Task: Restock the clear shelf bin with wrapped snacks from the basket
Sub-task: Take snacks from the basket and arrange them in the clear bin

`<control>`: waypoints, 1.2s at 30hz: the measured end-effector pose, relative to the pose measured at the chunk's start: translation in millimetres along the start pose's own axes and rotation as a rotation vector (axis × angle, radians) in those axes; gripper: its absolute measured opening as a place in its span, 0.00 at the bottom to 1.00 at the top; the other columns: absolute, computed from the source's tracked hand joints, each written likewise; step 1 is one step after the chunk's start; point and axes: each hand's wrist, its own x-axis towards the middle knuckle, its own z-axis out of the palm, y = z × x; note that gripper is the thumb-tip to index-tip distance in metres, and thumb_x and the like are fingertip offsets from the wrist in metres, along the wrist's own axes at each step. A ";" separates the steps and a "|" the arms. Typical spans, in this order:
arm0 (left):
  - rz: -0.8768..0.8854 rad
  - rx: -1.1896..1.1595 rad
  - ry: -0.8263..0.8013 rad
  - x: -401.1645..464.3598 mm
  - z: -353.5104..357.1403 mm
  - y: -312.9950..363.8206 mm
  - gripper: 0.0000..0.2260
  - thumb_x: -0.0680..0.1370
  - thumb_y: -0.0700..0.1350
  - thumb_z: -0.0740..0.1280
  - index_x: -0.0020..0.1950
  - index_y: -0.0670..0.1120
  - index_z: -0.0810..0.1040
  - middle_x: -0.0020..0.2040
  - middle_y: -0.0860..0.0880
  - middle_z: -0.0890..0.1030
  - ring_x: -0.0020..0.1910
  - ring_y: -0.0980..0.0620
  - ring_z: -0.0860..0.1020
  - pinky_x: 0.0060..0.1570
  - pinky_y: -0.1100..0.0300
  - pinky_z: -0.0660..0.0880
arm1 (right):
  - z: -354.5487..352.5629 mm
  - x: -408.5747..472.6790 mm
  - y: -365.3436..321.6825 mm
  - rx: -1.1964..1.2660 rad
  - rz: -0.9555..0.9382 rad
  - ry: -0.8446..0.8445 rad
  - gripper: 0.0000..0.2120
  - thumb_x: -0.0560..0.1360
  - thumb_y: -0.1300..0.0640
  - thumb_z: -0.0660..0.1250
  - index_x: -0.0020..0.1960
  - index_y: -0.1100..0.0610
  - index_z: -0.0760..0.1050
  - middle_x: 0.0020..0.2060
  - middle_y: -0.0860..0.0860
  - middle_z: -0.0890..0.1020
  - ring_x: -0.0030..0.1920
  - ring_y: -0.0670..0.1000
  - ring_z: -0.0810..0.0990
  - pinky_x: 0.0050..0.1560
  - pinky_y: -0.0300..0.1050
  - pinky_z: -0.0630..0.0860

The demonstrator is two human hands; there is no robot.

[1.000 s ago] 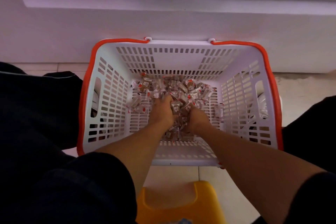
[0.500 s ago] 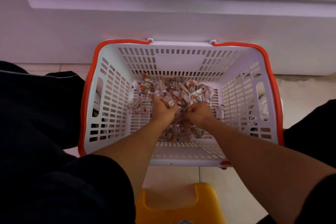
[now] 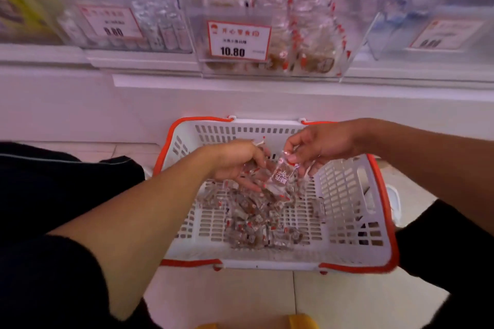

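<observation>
A red-bordered price tag reading 10.80 hangs at twelve o'clock; a blurred tag sits at eleven, another at one. A yellow stool edges in at six on the tiled floor.

A shop, seen low down at a snack aisle. Told by the white shelf lined with clear bins of wrapped snacks, each fronted by a red-bordered price tag, the middle one reading 10.80 and the left one 9.80. Told also by the white shopping basket with an orange rim, set on the tiled floor just before the shelf base and holding loose wrapped snacks.
</observation>
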 end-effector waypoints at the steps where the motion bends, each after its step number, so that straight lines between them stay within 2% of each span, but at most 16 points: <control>1: 0.001 0.100 -0.027 -16.0 -1.2 21.9 0.07 0.78 0.33 0.62 0.52 0.42 0.78 0.44 0.47 0.84 0.43 0.51 0.84 0.40 0.50 0.82 | -1.3 -16.1 -18.2 -0.042 -0.045 0.013 0.04 0.78 0.61 0.67 0.52 0.58 0.75 0.44 0.60 0.80 0.45 0.55 0.80 0.50 0.49 0.78; 3: 0.015 0.326 -0.044 -51.3 -4.1 61.8 0.04 0.80 0.37 0.65 0.52 0.42 0.78 0.46 0.45 0.85 0.47 0.48 0.85 0.37 0.54 0.82 | 0.1 -47.8 -51.6 -0.076 -0.172 0.062 0.02 0.76 0.62 0.69 0.48 0.58 0.78 0.39 0.56 0.81 0.39 0.51 0.81 0.44 0.45 0.78; 5: 0.036 0.429 -0.041 -89.2 -3.9 91.7 0.05 0.80 0.43 0.67 0.52 0.41 0.77 0.45 0.44 0.84 0.48 0.45 0.86 0.34 0.56 0.81 | 7.1 -76.7 -77.9 -0.051 -0.335 0.159 0.02 0.72 0.60 0.72 0.43 0.56 0.79 0.34 0.53 0.81 0.33 0.47 0.80 0.38 0.42 0.77; 8: 0.062 0.221 -0.117 -132.1 -3.2 115.1 0.20 0.76 0.59 0.68 0.54 0.43 0.77 0.47 0.42 0.82 0.51 0.39 0.84 0.32 0.57 0.81 | 18.6 -103.0 -100.4 0.051 -0.580 0.356 0.04 0.70 0.57 0.72 0.42 0.57 0.79 0.31 0.55 0.80 0.30 0.48 0.78 0.34 0.41 0.75; 10: 0.118 0.193 -0.173 -147.0 -0.5 119.9 0.23 0.73 0.66 0.68 0.59 0.51 0.79 0.49 0.42 0.84 0.51 0.39 0.84 0.32 0.58 0.81 | 23.3 -106.9 -109.7 0.112 -0.697 0.447 0.05 0.71 0.58 0.72 0.43 0.59 0.78 0.31 0.56 0.80 0.31 0.49 0.78 0.34 0.42 0.75; 12: 0.186 0.261 -0.202 -150.1 6.7 123.8 0.15 0.74 0.61 0.70 0.54 0.54 0.80 0.49 0.42 0.85 0.50 0.41 0.85 0.31 0.60 0.80 | 23.2 -104.9 -118.6 0.123 -0.755 0.496 0.06 0.71 0.58 0.71 0.44 0.60 0.77 0.32 0.56 0.80 0.32 0.49 0.78 0.34 0.41 0.75; 15: 0.306 0.326 -0.111 -143.6 20.0 135.5 0.05 0.76 0.48 0.73 0.45 0.48 0.81 0.42 0.46 0.85 0.45 0.48 0.85 0.27 0.63 0.77 | 10.1 -106.4 -129.3 0.081 -0.796 0.634 0.10 0.70 0.56 0.72 0.42 0.62 0.76 0.31 0.58 0.79 0.31 0.51 0.77 0.32 0.40 0.74; 18: 0.415 0.187 -0.074 -142.4 22.2 150.2 0.06 0.71 0.47 0.75 0.45 0.47 0.81 0.40 0.48 0.84 0.42 0.49 0.85 0.24 0.64 0.76 | -8.4 -115.7 -129.3 0.100 -0.816 0.697 0.09 0.70 0.57 0.73 0.42 0.62 0.77 0.30 0.59 0.78 0.29 0.50 0.75 0.31 0.37 0.73; 21: 0.398 0.037 -0.227 -149.0 18.7 157.8 0.04 0.74 0.45 0.73 0.47 0.49 0.85 0.47 0.44 0.86 0.48 0.45 0.86 0.29 0.61 0.80 | -14.5 -117.1 -125.1 0.058 -0.829 0.671 0.06 0.70 0.57 0.72 0.42 0.60 0.77 0.29 0.57 0.77 0.30 0.49 0.74 0.32 0.37 0.73; 24: 0.364 -0.048 -0.252 -149.2 16.9 159.6 0.12 0.75 0.42 0.71 0.58 0.44 0.81 0.58 0.41 0.84 0.57 0.42 0.83 0.34 0.60 0.82 | -13.4 -110.2 -124.3 0.030 -0.893 0.730 0.07 0.71 0.58 0.72 0.43 0.61 0.77 0.30 0.54 0.80 0.30 0.50 0.77 0.32 0.37 0.75; 26: 0.362 -0.073 -0.220 -147.3 19.6 160.0 0.13 0.72 0.42 0.70 0.57 0.44 0.81 0.54 0.44 0.85 0.54 0.44 0.84 0.32 0.61 0.82 | -11.9 -107.6 -124.6 0.005 -0.917 0.775 0.08 0.72 0.56 0.72 0.44 0.61 0.77 0.31 0.54 0.81 0.30 0.49 0.78 0.32 0.37 0.76; 28: 0.374 -0.046 -0.116 -147.1 21.2 160.6 0.12 0.70 0.43 0.72 0.53 0.44 0.80 0.46 0.47 0.85 0.48 0.47 0.85 0.28 0.62 0.80 | -13.3 -109.0 -124.7 -0.078 -0.905 0.838 0.05 0.75 0.55 0.70 0.44 0.56 0.78 0.33 0.53 0.81 0.32 0.50 0.79 0.32 0.41 0.76; 30: 0.400 0.011 -0.015 -147.3 17.9 161.2 0.12 0.71 0.44 0.72 0.54 0.44 0.80 0.45 0.47 0.84 0.45 0.50 0.85 0.28 0.62 0.80 | -19.4 -116.0 -125.1 -0.107 -0.898 0.869 0.01 0.78 0.56 0.68 0.48 0.51 0.77 0.34 0.54 0.81 0.34 0.52 0.80 0.33 0.45 0.75; 33: 0.428 -0.025 0.030 -152.6 10.5 161.9 0.20 0.69 0.47 0.73 0.60 0.43 0.80 0.51 0.46 0.84 0.44 0.53 0.84 0.28 0.62 0.79 | -27.8 -132.8 -126.6 0.006 -0.897 0.677 0.15 0.77 0.59 0.67 0.62 0.49 0.72 0.34 0.61 0.81 0.34 0.55 0.80 0.32 0.44 0.75; 36: 0.432 -0.120 -0.068 -158.6 5.5 160.6 0.16 0.70 0.44 0.74 0.56 0.43 0.82 0.51 0.46 0.85 0.45 0.52 0.84 0.32 0.61 0.80 | -20.5 -140.2 -126.6 -0.054 -0.839 0.487 0.22 0.74 0.56 0.70 0.65 0.48 0.67 0.37 0.61 0.83 0.36 0.54 0.81 0.35 0.42 0.76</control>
